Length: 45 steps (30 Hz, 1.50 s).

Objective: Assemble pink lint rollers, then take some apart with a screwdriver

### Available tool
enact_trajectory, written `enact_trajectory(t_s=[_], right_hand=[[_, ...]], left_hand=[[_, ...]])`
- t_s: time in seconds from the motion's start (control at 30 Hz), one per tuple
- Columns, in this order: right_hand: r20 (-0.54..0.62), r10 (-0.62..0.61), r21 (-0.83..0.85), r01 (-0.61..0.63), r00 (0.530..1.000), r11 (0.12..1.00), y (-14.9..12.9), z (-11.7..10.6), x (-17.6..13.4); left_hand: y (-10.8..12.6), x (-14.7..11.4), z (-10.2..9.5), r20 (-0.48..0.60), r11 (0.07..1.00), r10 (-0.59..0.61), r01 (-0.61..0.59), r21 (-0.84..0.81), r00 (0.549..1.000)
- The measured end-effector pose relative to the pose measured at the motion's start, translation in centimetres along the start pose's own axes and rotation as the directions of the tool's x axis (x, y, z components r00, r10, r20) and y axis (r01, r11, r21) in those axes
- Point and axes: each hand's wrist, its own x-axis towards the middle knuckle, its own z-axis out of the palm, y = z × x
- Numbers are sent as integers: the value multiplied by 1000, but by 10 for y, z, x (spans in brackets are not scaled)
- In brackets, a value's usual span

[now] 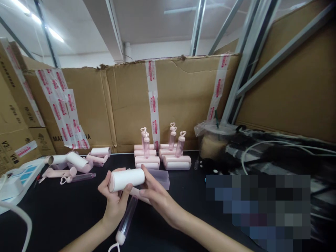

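Note:
Both my hands hold a lint roller with a white paper roll and pink parts, raised over the black table. Fingers of my left hand wrap around its left end. My right hand grips the right end, its thumb against a pink piece under the roll. Below my hands lies a clear tube handle with a pink cap and loop. A translucent lilac cover sits just behind my right hand, partly hidden by it.
Finished-looking pink lint rollers stand in two rows at the back, handles upright. Loose rollers and handles lie at left beside a white power strip. At right are a lidded plastic cup and white cables. Cardboard walls the back.

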Motion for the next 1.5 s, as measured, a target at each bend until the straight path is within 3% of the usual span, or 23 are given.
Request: enact_trajectory(t_s=[0.1,0.2,0.27,0.4,0.53,0.7,0.77,0.83,0.9,0.97,1.1,1.2,1.27,1.37,1.4,1.5], right_hand=[[77,-35,-71,40,996,997,2,-1,-4],[135,-47,-114,62,990,992,2,-3,-7],[133,-72,-161,93,989,983,2,-7,-5],[-7,-148,-339,137,989,931,7,-15,5],[-109,-192,-515,110,975,850,10,-21,9],[32,-219,-709,177,975,682,-8,-21,0],[71,-178,-749,170,981,640,-14,-16,-4],[102,-128,-763,161,986,626,-15,-11,-7],[142,-85,-731,163,986,662,-11,-7,-8],[171,-75,-653,170,982,738,-5,-6,-7],[182,-127,-448,197,975,872,-3,-17,1],[133,-125,-419,170,983,892,-17,-35,8],[62,-131,-436,145,989,888,-30,-46,11],[-21,-142,-467,116,990,877,-44,-57,13],[-24,-135,-482,107,991,869,-47,-59,13],[46,-58,-541,74,997,837,-52,-59,13]], left_hand=[[-1,-2,-2,33,998,57,-57,-13,998],[0,1,-4,45,999,34,-33,-15,998],[2,5,-5,31,999,-50,51,-20,998],[5,15,-5,45,953,-277,281,-110,960],[7,18,-5,82,910,-362,371,-182,928],[13,17,-3,236,822,-494,538,-188,837],[12,14,-3,240,842,-491,527,-116,838],[9,11,-5,235,891,-437,454,-22,868],[7,9,-7,278,932,-359,358,56,891],[9,11,-9,336,947,-319,312,78,886],[13,28,-14,389,916,-396,388,104,832],[4,43,-26,298,891,-400,291,348,867],[-8,47,-35,286,813,-416,212,541,864],[-21,49,-42,355,610,-529,55,790,771],[-23,48,-42,384,600,-556,36,799,737],[-15,47,-36,503,774,-566,210,597,653]])
